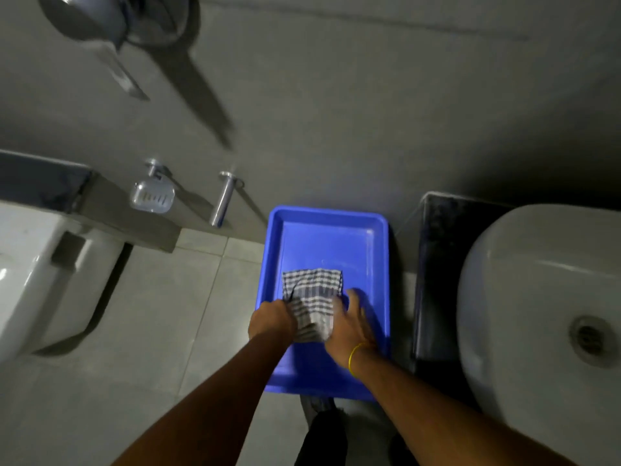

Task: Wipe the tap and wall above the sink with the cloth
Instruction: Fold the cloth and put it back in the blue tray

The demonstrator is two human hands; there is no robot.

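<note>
Two bare hands, both reaching down into a blue tray [381, 264] on the tiled floor [161, 314].

Cloth [311, 297]: grey-and-white checked, crumpled, lying in the near half of the tray; far edge flat on the tray bottom, near part gathered between the hands.

Left hand [272, 321]: at the cloth's left edge, fingers curled closed around a fold of the fabric.

Right hand [349, 322]: on the cloth's right side, fingers loosely spread and resting over fabric and tray bottom; whether it pinches the fabric cannot be told through the motion blur. Yellow band [354, 359] around this wrist.

Sink [537, 297]: white, rounded, at right edge of view, drain [588, 334] visible; well apart from the cloth. Dark cabinet side [443, 264] between sink and tray.

Wall [336, 112]: grey, plain, behind the tray.

Soap dish [152, 196]: clear, wall-mounted, left of the tray. Chrome rod fitting [223, 200] just beside it.

Toilet [43, 274]: white, at left edge.

Chrome fixture [100, 31]: upper left, blurred, kind not clear.
</note>
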